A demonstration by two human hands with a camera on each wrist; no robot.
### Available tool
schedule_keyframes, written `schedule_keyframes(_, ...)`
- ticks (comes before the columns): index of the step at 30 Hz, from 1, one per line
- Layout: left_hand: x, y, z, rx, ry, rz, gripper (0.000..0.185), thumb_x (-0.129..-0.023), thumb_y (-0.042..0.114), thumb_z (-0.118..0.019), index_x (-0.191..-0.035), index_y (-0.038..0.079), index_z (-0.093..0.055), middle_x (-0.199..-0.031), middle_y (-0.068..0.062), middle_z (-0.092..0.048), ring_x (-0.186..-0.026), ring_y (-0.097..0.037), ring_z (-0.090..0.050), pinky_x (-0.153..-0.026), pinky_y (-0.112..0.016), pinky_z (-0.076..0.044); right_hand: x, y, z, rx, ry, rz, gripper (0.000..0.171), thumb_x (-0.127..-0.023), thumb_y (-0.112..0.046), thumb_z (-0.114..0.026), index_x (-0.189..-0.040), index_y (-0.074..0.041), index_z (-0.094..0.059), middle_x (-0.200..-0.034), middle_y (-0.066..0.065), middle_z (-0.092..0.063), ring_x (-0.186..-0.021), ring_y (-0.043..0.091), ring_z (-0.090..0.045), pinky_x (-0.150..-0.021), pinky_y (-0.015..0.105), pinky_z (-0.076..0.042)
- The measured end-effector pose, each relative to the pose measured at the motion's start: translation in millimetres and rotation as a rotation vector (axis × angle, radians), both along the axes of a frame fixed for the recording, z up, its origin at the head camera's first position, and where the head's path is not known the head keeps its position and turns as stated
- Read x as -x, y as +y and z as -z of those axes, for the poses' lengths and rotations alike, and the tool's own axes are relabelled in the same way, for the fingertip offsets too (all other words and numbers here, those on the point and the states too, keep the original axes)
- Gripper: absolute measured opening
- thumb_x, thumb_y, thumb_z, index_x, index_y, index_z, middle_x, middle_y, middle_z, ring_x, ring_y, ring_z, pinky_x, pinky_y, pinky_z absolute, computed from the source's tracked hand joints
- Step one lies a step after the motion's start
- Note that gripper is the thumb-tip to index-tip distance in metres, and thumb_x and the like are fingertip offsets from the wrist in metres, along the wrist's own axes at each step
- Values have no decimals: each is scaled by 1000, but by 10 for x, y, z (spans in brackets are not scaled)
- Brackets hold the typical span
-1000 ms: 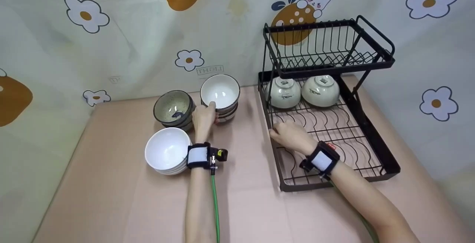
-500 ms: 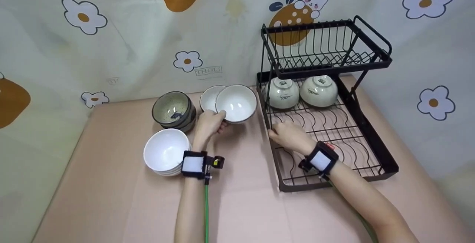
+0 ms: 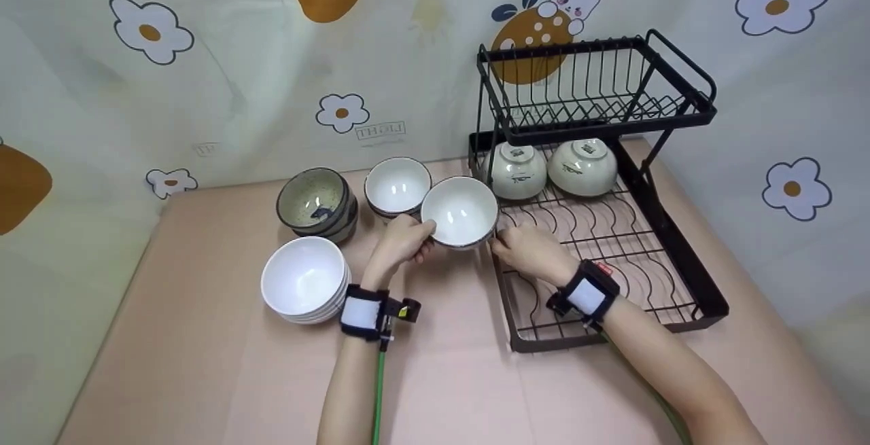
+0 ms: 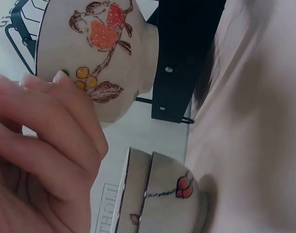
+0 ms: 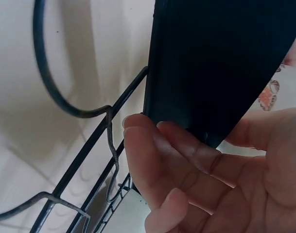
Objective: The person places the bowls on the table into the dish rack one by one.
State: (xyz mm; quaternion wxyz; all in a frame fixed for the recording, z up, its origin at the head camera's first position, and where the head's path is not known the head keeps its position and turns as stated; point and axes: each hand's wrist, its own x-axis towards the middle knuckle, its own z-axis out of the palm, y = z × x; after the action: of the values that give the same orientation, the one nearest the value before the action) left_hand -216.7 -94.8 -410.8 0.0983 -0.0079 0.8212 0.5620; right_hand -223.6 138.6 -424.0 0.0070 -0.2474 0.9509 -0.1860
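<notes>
From up high, my head view shows the whole pink surface [image 3: 204,363]. My left hand [image 3: 401,242] holds a white bowl [image 3: 460,212] by its near rim, up off the surface and just beside the left edge of the black rack [image 3: 680,241]. That view shows only the white inside of the bowl.

My left wrist view shows the outside of the bowl [image 4: 96,53]. It has orange fruit and brown leaves painted on it. My fingers [image 4: 55,126] curl round its side, with the tips on the wall near the rim. Below it sits a stack of bowls [image 4: 160,199] with a red flower on the side.

My right hand [image 3: 533,251] rests on the left edge of the rack, very near the held bowl. My right wrist view shows my fingers [image 5: 167,160] bent round the black frame [image 5: 216,63], gripping it, with thin wires beside them.

In the rack, two pale bowls [image 3: 550,170] lie upside down under the top shelf. On the surface there is also a speckled bowl [image 3: 316,202], a white bowl stack [image 3: 306,280] and another small stack [image 3: 397,188].
</notes>
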Motion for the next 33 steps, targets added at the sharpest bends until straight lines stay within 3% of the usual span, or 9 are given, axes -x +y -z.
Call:
schedule_keyframes(5, -25, 16, -15, 5, 17, 15, 32, -94, 11, -54, -64, 6, -62, -51, 3, -54, -39, -5, -44, -39, -15, -36, -6, 2, -9, 50, 29, 22, 20, -97, -18, -63, -91, 0, -69, -76, 12, -63, -74, 32, -63, -64, 48, -57)
schedule_keyframes(11, -46, 24, -21, 12, 34, 15, 31, -93, 11, -54, -64, 4, -63, -50, 4, -53, -40, -7, -45, -39, -15, -35, -8, 25, -94, 293, 13, 104, 33, -98, -5, -50, -128, 8, -59, -85, 18, -71, -62, 24, -63, -53, 37, -54)
schedule_keyframes(17, -93, 78, -66, -9, 47, 34, 34, -94, 10, -54, -61, 7, -61, -52, 3, -54, -41, -7, -45, -39, -15, -37, 33, 105, -157, 553, -2, 97, 32, -108, -11, -39, -111, 6, -65, -73, 15, -71, -60, 35, -67, -52, 30, -52)
schedule_keyframes(22, -121, 195, -102, -73, 42, 59, 35, -95, 9, -54, -60, 10, -59, -52, 3, -54, -40, -6, -44, -39, -15, -36, 44, 244, -249, 539, -96, 77, 48, -112, -24, -30, -117, 9, -65, -83, 19, -71, -62, 31, -64, -55, 29, -52)
schedule_keyframes(25, -146, 263, -117, -107, 33, 79, 35, -95, 9, -54, -61, 8, -60, -52, 3, -54, -41, -7, -44, -40, -15, -37, 40, 303, -309, 528, -135, 85, 47, -111, -23, -32, -121, 10, -63, -90, 24, -71, -63, 34, -64, -58, 33, -53)
schedule_keyframes(29, -190, 329, -142, -108, 33, 94, 32, -95, 9, -54, -65, 2, -64, -53, 3, -54, -42, -6, -44, -41, -15, -37, 38, 321, -356, 489, -157, 99, 41, -105, -19, -45, -129, 12, -58, -112, 33, -68, -88, 43, -70, -77, 44, -59)
schedule_keyframes(31, -207, 355, -146, -93, 37, 95, 32, -96, 10, -55, -67, 0, -65, -54, 3, -54, -42, -6, -45, -41, -15, -37, 37, 323, -371, 463, -176, 109, 45, -100, -14, -50, -136, 12, -54, -120, 36, -65, -89, 41, -71, -75, 44, -61)
schedule_keyframes(33, -217, 384, -137, -80, 40, 96, 31, -96, 11, -55, -70, -2, -65, -54, 4, -54, -42, -6, -45, -41, -15, -37, 34, 327, -386, 466, -208, 127, 49, -94, -9, -52, -139, 12, -51, -122, 38, -63, -80, 36, -72, -65, 40, -62)
